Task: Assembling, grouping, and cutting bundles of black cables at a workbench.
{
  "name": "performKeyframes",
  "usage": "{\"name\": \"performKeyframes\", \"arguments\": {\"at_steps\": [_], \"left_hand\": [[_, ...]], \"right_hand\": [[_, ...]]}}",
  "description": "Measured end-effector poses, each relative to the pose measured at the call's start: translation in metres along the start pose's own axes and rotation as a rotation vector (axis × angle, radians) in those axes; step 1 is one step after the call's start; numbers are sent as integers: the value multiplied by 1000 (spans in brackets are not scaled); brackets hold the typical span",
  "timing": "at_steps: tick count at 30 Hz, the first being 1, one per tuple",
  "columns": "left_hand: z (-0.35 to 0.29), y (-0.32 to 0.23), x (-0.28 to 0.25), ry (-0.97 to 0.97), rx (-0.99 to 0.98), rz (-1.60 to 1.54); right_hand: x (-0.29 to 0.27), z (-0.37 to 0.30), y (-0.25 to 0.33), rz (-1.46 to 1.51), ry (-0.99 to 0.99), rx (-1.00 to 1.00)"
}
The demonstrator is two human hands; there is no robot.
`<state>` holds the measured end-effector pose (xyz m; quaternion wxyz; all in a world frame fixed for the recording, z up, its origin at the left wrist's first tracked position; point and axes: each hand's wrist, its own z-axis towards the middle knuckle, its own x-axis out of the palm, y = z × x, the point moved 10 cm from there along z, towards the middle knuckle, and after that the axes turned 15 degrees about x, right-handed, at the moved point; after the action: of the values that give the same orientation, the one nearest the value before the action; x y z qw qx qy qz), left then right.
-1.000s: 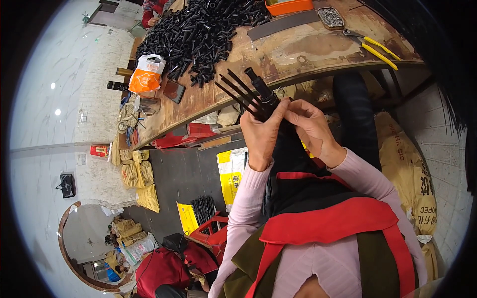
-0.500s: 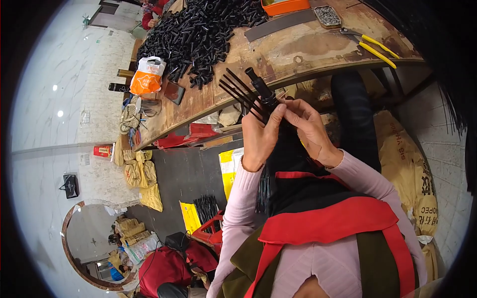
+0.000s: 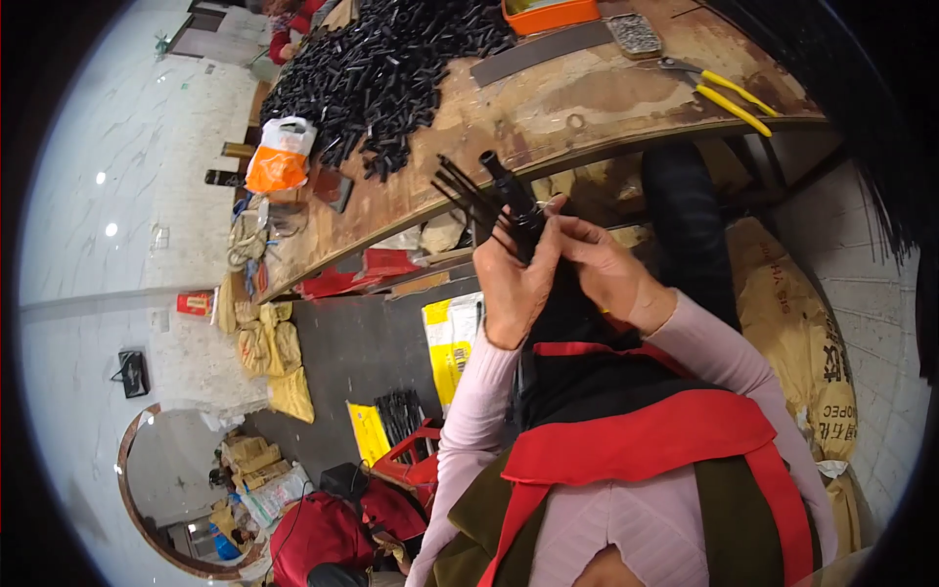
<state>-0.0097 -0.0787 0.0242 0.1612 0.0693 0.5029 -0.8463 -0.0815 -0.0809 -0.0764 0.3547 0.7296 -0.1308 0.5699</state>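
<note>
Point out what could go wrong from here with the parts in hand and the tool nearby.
The thin black rods fan out above the left hand, so one might slip loose. The black tubular part is held short of the table, so if dropped it could miss the tabletop. The yellow-handled pliers lie near the table's edge and might get knocked off.
</note>
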Motion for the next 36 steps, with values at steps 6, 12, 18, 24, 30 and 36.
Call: {"name": "performKeyframes", "arguments": {"at_steps": [6,12,18,24,30,36], "left_hand": [[8,9,17,128,-104,-75],[12,34,32,251,-182,-359],[8,47,57,184,-279,-653],[-4,39,58,118,-257,-943],[-17,30,42,45,-272,-928],[-25,26,37,49,-358,-704]], "right_hand": [[-5,-11,8,-257,-198,-100],[39,-67,149,-2034,-515,-895],[-44,-79,288,-2272,-1002,-665],[-36,-94,279,-1331,-748,-589],[-18,-84,138,-1231,-534,289],[56,-103,109,-1913,-409,-98]]}}
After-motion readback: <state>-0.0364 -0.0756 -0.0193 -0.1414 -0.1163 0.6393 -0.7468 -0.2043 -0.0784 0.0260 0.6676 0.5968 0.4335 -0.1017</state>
